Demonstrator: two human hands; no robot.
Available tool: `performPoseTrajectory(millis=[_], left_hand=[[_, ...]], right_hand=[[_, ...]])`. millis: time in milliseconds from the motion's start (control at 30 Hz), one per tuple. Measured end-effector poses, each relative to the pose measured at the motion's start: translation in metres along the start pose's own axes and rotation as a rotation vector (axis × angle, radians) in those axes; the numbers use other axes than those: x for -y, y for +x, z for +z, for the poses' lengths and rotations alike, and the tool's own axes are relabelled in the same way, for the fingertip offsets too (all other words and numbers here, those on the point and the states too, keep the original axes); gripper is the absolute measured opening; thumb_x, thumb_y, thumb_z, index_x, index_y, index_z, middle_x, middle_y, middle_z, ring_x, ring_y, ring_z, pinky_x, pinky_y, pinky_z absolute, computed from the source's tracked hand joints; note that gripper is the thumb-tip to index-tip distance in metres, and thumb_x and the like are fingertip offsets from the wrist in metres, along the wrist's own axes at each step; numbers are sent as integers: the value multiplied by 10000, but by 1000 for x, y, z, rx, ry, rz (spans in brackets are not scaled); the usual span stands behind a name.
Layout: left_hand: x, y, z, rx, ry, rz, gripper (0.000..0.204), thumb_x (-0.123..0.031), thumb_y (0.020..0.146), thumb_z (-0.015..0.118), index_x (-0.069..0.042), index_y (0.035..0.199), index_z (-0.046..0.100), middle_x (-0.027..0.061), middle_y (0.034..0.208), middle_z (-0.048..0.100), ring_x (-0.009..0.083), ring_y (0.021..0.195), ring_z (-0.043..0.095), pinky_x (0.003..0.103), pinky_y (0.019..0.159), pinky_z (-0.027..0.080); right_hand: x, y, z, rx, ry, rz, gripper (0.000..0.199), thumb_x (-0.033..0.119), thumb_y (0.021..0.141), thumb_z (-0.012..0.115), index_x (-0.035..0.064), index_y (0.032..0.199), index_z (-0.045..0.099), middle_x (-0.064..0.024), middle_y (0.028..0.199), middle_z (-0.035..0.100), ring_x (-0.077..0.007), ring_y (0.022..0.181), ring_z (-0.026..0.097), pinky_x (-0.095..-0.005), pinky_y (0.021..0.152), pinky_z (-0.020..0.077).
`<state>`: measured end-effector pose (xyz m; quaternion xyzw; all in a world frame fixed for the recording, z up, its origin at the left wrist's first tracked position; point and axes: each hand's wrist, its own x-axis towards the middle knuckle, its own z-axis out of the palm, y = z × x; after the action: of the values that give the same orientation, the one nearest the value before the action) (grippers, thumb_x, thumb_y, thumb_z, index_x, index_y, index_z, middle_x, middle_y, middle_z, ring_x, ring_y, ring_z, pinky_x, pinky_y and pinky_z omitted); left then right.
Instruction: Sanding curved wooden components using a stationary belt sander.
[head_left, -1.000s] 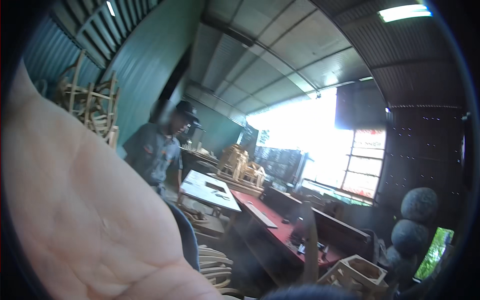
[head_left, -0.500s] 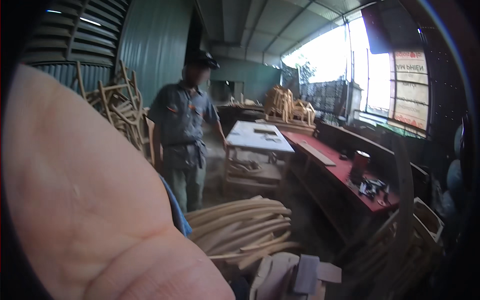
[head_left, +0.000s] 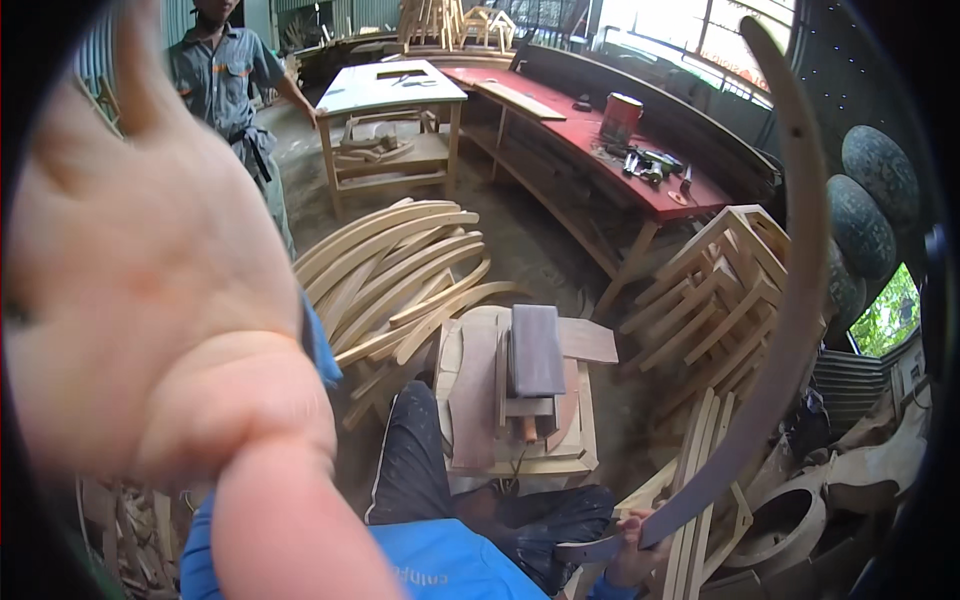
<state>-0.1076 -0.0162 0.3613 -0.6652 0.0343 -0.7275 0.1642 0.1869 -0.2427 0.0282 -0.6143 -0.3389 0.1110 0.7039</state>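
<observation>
My left hand [head_left: 170,280] is raised very close to the camera, its palm filling the left side. One finger stretches upward; the others are blurred or cut off, and I see nothing in the hand. Low on the right, my right hand [head_left: 635,550] is closed around the lower end of a long curved wooden strip [head_left: 780,330], which arcs up almost to the top. Between my legs and the wood piles stands a wooden stand [head_left: 470,390] with flat boards and a grey, belt-like rectangular block [head_left: 537,350] on top.
Beyond the stand lies a pile of curved wooden strips [head_left: 400,250]. Angled wooden frames [head_left: 720,280] are stacked at the right. A red workbench [head_left: 560,120] carries a can [head_left: 621,118] and tools. A person [head_left: 225,80] stands beside a white-topped table [head_left: 385,85].
The view has tilted downward, bringing my lap, my right hand and more of the curved strip into sight. My left hand still covers the left side, with more of its wrist and forearm showing.
</observation>
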Motion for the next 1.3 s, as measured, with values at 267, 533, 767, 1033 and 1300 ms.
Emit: performPoseTrajectory(millis=[267,533,767,1033,1300], left_hand=[[6,-232,24,-128,-919,-1655,611,-417,1065,562,-38,1531,447,159,1417,593,257,1254,603,409,1096,426],[29,-287,84,66,-828,-1766,846,-655,1033,469,-91,1635,281,138,1518,510,216,1294,571,394,1098,417],[16,-334,65,107,-707,-1622,497,-287,1075,586,-19,1473,457,109,1157,688,193,1005,696,343,932,560],[-5,-358,61,-2,-544,-1741,583,-193,1014,687,35,1489,438,92,992,678,169,877,680,313,817,571],[-15,-363,50,-124,-505,-1769,546,-206,1000,716,3,1454,495,59,957,678,127,875,666,272,815,549]], right_hand=[[30,54,6,350,131,5,421,320,940,789,24,1069,519,-84,754,600,-152,581,592,-272,521,487],[-44,7,-16,866,626,678,638,463,991,670,43,1427,469,-144,764,641,-236,495,585,-385,496,481],[-111,-60,-40,1058,1305,1251,637,587,1073,408,67,1437,448,-140,830,655,-206,597,583,-377,604,468],[-107,-69,-36,1078,1195,1337,717,564,1050,489,-40,1432,432,-221,919,681,-275,778,688,-369,685,563],[-74,-51,-21,1044,737,1380,545,374,892,789,-24,1217,609,-184,888,718,-261,727,698,-354,652,590]])
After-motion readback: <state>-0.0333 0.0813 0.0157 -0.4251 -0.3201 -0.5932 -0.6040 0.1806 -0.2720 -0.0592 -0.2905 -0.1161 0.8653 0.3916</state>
